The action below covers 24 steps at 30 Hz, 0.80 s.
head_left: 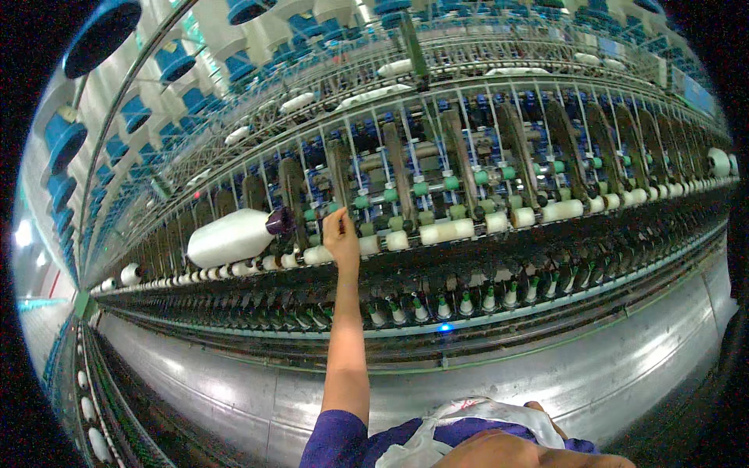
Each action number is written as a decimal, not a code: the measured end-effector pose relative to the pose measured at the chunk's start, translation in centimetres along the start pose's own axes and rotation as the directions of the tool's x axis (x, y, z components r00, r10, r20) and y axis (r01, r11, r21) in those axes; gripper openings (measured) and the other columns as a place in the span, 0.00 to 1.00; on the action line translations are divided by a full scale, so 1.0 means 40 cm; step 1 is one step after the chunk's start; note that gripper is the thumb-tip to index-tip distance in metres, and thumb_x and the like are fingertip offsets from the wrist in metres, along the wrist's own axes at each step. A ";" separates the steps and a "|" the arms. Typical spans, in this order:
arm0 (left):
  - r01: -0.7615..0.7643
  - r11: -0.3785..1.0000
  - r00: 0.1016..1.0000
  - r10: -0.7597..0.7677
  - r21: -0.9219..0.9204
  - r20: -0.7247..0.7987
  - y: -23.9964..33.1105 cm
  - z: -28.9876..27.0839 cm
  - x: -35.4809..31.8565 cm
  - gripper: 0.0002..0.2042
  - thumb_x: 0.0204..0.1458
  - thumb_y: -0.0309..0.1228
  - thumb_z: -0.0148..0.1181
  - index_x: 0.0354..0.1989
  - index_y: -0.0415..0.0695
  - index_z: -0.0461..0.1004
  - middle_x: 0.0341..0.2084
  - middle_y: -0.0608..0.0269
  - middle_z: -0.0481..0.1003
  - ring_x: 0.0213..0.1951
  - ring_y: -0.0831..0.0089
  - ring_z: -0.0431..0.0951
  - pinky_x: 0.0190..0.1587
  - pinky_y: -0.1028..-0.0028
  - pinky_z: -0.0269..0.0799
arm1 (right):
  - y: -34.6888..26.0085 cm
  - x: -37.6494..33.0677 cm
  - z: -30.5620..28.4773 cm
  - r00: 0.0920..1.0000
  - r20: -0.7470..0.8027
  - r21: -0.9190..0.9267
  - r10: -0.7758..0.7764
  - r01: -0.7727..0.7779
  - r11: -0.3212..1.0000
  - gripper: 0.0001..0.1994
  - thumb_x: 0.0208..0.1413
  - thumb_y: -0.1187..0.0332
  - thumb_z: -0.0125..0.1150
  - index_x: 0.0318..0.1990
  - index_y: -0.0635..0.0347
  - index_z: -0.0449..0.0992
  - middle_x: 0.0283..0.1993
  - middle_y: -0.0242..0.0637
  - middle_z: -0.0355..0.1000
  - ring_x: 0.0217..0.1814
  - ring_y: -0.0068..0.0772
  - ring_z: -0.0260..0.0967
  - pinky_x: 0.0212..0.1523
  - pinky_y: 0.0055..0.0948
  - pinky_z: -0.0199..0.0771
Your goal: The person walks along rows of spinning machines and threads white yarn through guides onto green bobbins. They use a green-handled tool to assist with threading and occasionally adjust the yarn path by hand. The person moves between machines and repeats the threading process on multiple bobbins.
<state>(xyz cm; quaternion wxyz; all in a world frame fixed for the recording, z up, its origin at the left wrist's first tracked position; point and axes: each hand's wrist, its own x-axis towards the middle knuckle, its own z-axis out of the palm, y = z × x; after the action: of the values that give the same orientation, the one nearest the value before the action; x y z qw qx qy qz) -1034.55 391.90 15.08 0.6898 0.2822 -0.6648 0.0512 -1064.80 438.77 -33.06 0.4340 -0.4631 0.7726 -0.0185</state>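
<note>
Near a white spool [230, 239], left hand [341, 236] at pale rollers [315, 255], fingers [336, 220] pinched together

No words, numbers, brands or signs can be read here. The thin, crumpled white sheet of soft material [427, 438] over the purple-blue garment [394, 438] bears small red marks [468, 404] near its upper edge, too blurred to tell whether they are lettering.
</note>
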 end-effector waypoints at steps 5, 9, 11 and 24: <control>-0.032 0.999 0.999 0.032 -0.011 -0.017 0.004 -0.001 0.002 0.06 0.52 0.24 0.53 0.36 0.41 0.73 0.32 0.60 0.71 0.27 0.74 0.70 0.28 0.76 0.67 | -0.003 -0.009 0.007 1.000 -0.002 -0.009 -0.003 0.003 1.000 0.10 0.41 0.67 0.53 0.31 0.61 0.75 0.33 0.47 0.72 0.39 0.45 0.69 0.41 0.35 0.70; -0.024 1.000 0.999 0.025 0.005 -0.030 -0.001 0.004 0.002 0.06 0.49 0.22 0.54 0.35 0.41 0.73 0.32 0.60 0.71 0.28 0.72 0.71 0.31 0.75 0.68 | 0.001 -0.023 0.023 1.000 -0.022 -0.004 -0.003 0.003 1.000 0.10 0.41 0.67 0.53 0.32 0.61 0.74 0.33 0.47 0.72 0.39 0.45 0.69 0.41 0.35 0.70; -0.056 0.998 0.998 0.057 0.039 -0.034 -0.003 0.005 0.001 0.06 0.49 0.22 0.54 0.35 0.42 0.73 0.31 0.61 0.71 0.27 0.73 0.70 0.29 0.75 0.68 | 0.004 -0.031 0.032 1.000 -0.028 -0.005 -0.004 0.004 1.000 0.10 0.41 0.67 0.53 0.32 0.61 0.74 0.33 0.47 0.72 0.39 0.45 0.69 0.41 0.35 0.70; 0.003 1.000 1.000 -0.004 0.026 0.009 0.011 -0.001 0.002 0.05 0.51 0.24 0.53 0.36 0.40 0.73 0.30 0.62 0.69 0.21 0.78 0.65 0.24 0.77 0.64 | 0.030 -0.065 0.062 0.998 -0.062 0.039 0.034 -0.031 0.999 0.11 0.41 0.67 0.53 0.33 0.61 0.74 0.32 0.47 0.72 0.39 0.45 0.70 0.41 0.36 0.70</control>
<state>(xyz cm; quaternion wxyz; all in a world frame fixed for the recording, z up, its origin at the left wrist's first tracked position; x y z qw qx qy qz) -1034.71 392.26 15.30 0.6830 0.2925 -0.6668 0.0571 -1063.41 442.27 -33.44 0.4186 -0.4413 0.7927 -0.0408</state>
